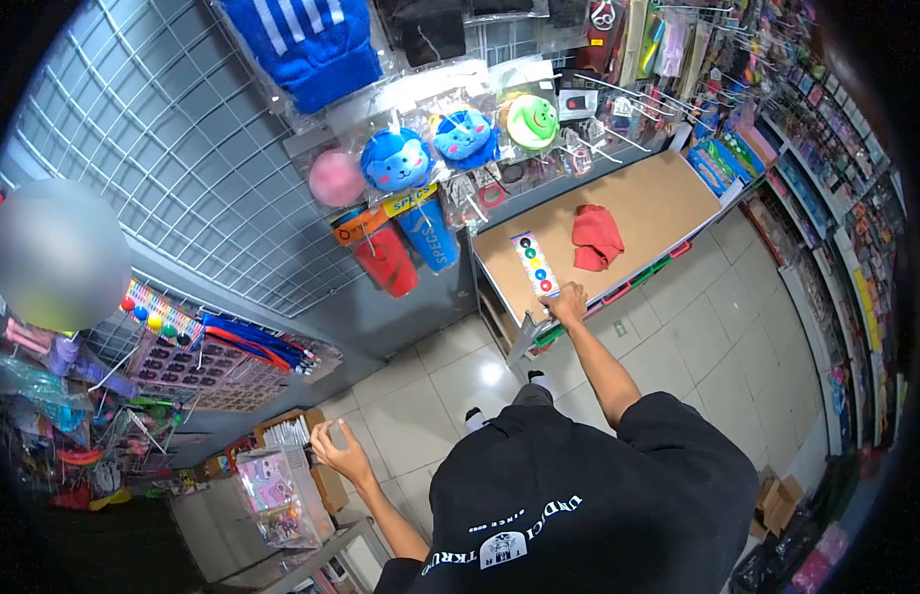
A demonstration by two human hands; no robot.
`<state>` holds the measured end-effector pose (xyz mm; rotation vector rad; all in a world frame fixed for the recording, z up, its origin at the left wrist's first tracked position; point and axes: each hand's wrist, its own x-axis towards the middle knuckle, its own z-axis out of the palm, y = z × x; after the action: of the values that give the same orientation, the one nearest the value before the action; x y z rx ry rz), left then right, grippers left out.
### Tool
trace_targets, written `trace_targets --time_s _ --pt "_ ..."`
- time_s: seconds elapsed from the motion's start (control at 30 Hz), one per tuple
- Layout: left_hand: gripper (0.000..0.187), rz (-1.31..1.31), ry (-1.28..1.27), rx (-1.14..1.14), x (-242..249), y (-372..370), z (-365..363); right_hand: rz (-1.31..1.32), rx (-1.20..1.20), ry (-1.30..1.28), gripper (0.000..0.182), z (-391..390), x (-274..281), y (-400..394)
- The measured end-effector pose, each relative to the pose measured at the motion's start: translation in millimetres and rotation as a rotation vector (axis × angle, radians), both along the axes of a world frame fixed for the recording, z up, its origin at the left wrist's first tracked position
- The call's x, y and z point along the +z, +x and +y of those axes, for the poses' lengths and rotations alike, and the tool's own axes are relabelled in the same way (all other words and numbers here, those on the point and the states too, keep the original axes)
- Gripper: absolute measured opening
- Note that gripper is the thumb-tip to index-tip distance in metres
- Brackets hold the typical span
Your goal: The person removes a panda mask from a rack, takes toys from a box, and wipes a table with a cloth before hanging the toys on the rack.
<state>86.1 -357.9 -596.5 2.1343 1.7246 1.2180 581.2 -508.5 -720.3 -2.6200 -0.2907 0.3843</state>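
Note:
On the brown tabletop (658, 198) lies a narrow white card (526, 259) with a row of coloured round pieces in black, green, yellow, blue and red. My right hand (567, 301) is at the lower end of this card, near the table's front corner, thumb and fingers closed on its edge. A folded red cloth (597, 239) rests to the right of the card, apart from it. My left hand (342, 451) is raised at the lower left, fingers spread and curved, holding nothing, near a clear plastic box (279, 500) with printed packs.
Wire grid panels (183, 119) carry blue plush faces (396, 161), a green one (531, 123) and packaged socks (427, 233). Stocked shelves (856, 247) curve along the right. Below the table is a tiled floor (678, 307). A cardboard box (774, 503) stands at the lower right.

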Motion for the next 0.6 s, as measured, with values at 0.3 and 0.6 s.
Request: trace_targets --time_s 0.3,0.6 --pt "0.017 -0.044 -0.118 -0.182 -7 11 6 -0.11 -0.23 0.567 0.049 -2 -8 -10" --pt "0.018 -0.073 -0.229 -0.455 14 53 -8 -0.37 -0.32 1.299 0.024 -42 141 -32"
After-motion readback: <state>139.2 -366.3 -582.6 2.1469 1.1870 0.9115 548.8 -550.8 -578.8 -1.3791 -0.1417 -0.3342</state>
